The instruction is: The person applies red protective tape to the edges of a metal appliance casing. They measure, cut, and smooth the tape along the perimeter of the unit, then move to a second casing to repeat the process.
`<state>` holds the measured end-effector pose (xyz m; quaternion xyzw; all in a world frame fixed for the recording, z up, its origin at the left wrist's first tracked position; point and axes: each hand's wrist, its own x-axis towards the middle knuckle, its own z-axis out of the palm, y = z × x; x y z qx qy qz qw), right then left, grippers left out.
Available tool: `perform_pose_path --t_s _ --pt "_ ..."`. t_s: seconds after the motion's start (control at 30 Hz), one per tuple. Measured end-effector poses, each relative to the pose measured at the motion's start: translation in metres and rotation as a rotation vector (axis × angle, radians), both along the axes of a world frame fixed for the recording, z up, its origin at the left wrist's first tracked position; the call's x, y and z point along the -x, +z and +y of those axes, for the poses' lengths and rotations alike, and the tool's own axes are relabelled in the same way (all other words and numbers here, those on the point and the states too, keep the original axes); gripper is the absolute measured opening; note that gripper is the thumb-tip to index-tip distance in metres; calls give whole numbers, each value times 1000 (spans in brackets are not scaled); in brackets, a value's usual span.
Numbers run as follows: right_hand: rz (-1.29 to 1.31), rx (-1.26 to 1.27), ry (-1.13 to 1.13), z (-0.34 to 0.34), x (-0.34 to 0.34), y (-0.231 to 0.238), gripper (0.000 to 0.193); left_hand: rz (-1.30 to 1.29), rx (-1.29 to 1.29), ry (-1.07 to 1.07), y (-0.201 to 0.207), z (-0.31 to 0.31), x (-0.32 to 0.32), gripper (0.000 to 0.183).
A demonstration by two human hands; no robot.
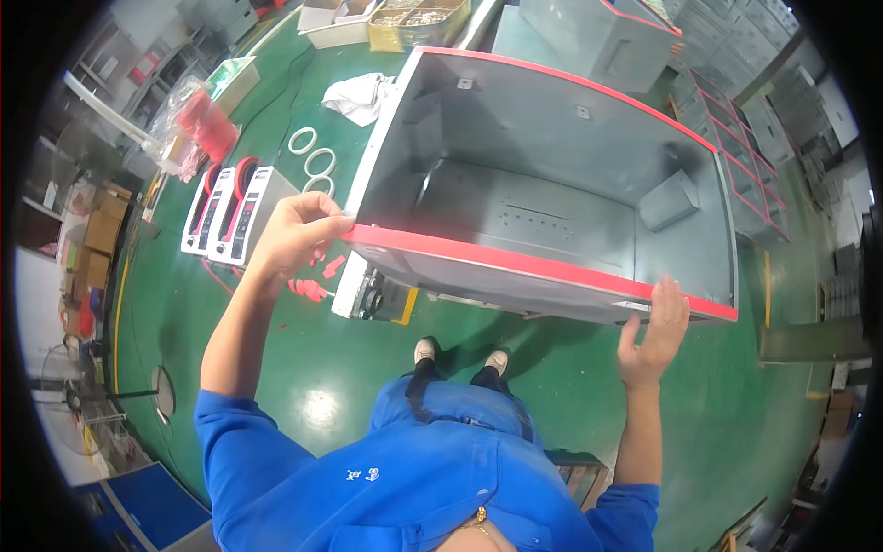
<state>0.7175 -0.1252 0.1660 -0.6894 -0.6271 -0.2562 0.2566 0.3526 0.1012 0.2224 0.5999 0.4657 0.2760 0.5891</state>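
Note:
A large grey metal cabinet (552, 207) lies in front of me with its open side up. Red tape (478, 256) runs along its near rim, and more red lines the far and right rims, while the left rim looks bare and pale. At the near left corner my left hand (299, 225) is closed, thumb and forefinger pinching the end of the red tape. Toward the right end of the near rim rests my right hand (657, 336), fingers stretched over the tape and thumb apart. Inside the cabinet are a small grey box-shaped part (670, 201) and rows of holes.
Two white-cased devices with red cables (241, 216) stand at the left, near several white tape rings (318, 163). A white cloth (357, 97) lies behind them. Bins of small parts (418, 23) and another grey cabinet (589, 46) are at the back. Red-edged frames (736, 147) stand right.

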Motion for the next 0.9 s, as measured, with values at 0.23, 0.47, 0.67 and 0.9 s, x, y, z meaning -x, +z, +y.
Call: perform_pose_path --t_s 0.23,0.47,0.67,0.9 --pt "0 17 -6 0 4 2 52 71 -27 41 10 -7 -9 12" --pt "4 13 44 12 28 8 53 161 -18 23 14 -6 -5 15" --pt "44 19 202 37 64 17 54 128 -21 32 13 -6 -6 16" --pt "-30 109 207 49 77 14 43 51 25 9 8 -2 -2 14"
